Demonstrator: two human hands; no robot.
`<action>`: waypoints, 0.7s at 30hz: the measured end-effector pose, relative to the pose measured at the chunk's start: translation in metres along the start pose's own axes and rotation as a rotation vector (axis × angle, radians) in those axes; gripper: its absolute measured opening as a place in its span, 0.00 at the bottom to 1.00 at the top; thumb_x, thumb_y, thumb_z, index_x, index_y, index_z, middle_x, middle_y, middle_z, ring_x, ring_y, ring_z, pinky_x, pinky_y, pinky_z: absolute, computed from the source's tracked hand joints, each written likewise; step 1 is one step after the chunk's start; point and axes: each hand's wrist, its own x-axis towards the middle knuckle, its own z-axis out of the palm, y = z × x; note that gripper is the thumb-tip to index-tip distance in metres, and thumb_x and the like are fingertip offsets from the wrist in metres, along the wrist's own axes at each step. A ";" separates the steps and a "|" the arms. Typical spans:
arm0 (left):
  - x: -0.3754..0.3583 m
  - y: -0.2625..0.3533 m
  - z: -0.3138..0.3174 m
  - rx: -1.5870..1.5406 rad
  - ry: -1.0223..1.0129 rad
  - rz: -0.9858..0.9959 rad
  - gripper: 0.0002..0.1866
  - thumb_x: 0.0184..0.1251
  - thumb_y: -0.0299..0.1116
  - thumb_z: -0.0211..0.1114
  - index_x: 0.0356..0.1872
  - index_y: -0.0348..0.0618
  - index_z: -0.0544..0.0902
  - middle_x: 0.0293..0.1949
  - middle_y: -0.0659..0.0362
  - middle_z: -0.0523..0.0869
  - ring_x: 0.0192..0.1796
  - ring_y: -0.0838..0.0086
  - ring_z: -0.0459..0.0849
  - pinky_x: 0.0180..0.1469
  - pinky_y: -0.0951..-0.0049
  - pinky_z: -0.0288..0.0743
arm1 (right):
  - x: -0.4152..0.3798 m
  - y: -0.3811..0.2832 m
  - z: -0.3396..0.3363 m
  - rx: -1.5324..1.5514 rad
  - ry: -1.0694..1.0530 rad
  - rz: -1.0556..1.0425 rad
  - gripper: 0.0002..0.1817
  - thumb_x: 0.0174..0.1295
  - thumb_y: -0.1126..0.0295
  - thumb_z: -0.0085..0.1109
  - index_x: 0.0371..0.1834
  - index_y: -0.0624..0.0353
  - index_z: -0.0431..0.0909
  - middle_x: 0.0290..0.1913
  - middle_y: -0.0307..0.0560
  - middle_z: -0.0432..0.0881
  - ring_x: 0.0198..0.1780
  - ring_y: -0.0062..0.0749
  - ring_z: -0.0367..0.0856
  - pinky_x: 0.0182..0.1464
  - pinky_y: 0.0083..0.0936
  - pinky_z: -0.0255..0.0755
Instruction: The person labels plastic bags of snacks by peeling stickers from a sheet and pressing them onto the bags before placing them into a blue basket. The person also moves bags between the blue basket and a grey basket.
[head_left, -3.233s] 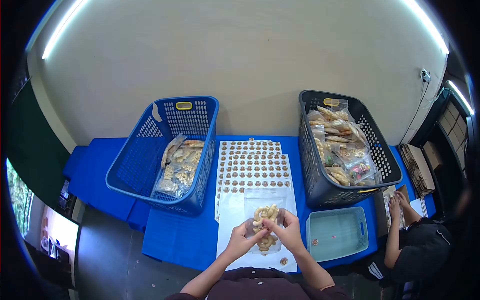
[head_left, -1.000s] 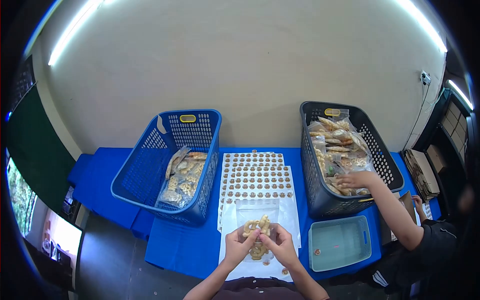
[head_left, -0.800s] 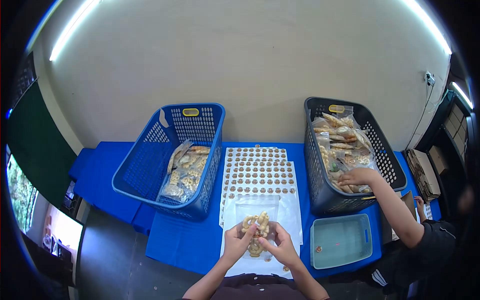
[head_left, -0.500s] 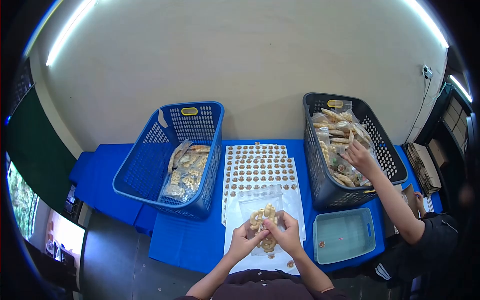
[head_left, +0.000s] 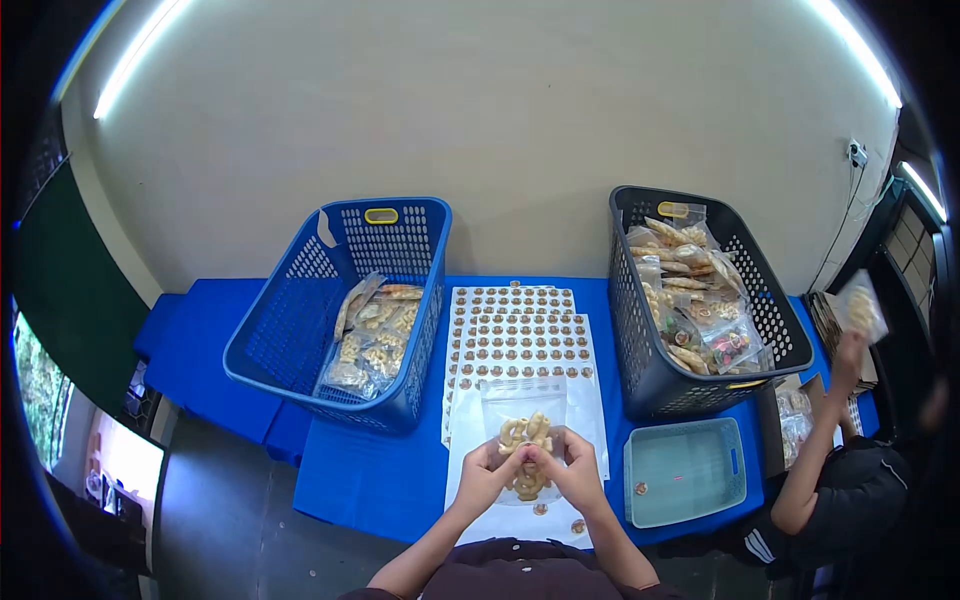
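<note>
My left hand [head_left: 484,474] and my right hand [head_left: 572,475] grip a clear zip pouch [head_left: 525,432] of pale, curled and ring-shaped snacks from its two sides. The thumbs meet on the front of the pouch, and what lies under their tips is hidden. Its top part, with the zip strip, stands flat and bare of snacks above the fingers. Beneath it lie white sheets of round brown stickers [head_left: 520,343], with a few single stickers near the lower edge.
A blue basket [head_left: 400,398] holding several snack pouches stands left. At right, a dark basket [head_left: 640,392] is heaped with pouches, above a pale green tray [head_left: 735,500] with one sticker. A co-worker's hand [head_left: 850,360] lifts a pouch [head_left: 862,308] near stacked cardboard.
My thumbs have drawn together over the middle of the pouch. The co-worker's hand has left the dark basket and moved right, carrying a pouch.
</note>
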 end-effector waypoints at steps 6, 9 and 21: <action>-0.006 0.001 0.001 0.151 -0.069 0.027 0.13 0.62 0.32 0.59 0.42 0.32 0.77 0.34 0.59 0.82 0.35 0.84 0.78 0.36 0.84 0.72 | -0.009 0.007 -0.002 0.080 0.075 0.075 0.10 0.59 0.68 0.55 0.34 0.65 0.76 0.29 0.38 0.78 0.32 0.14 0.73 0.34 0.13 0.66; -0.010 0.010 -0.001 0.466 -0.129 -0.159 0.14 0.62 0.33 0.58 0.44 0.32 0.76 0.34 0.59 0.82 0.36 0.84 0.78 0.36 0.85 0.71 | -0.010 0.011 -0.007 0.161 0.089 0.113 0.10 0.59 0.67 0.55 0.34 0.65 0.75 0.29 0.39 0.78 0.31 0.14 0.74 0.33 0.14 0.67; -0.016 -0.003 0.009 -0.072 -0.139 -0.106 0.18 0.61 0.29 0.58 0.50 0.32 0.71 0.43 0.57 0.80 0.43 0.80 0.78 0.45 0.81 0.72 | -0.014 0.007 -0.016 0.124 -0.031 0.070 0.10 0.59 0.68 0.55 0.36 0.65 0.73 0.32 0.38 0.77 0.34 0.14 0.72 0.37 0.13 0.67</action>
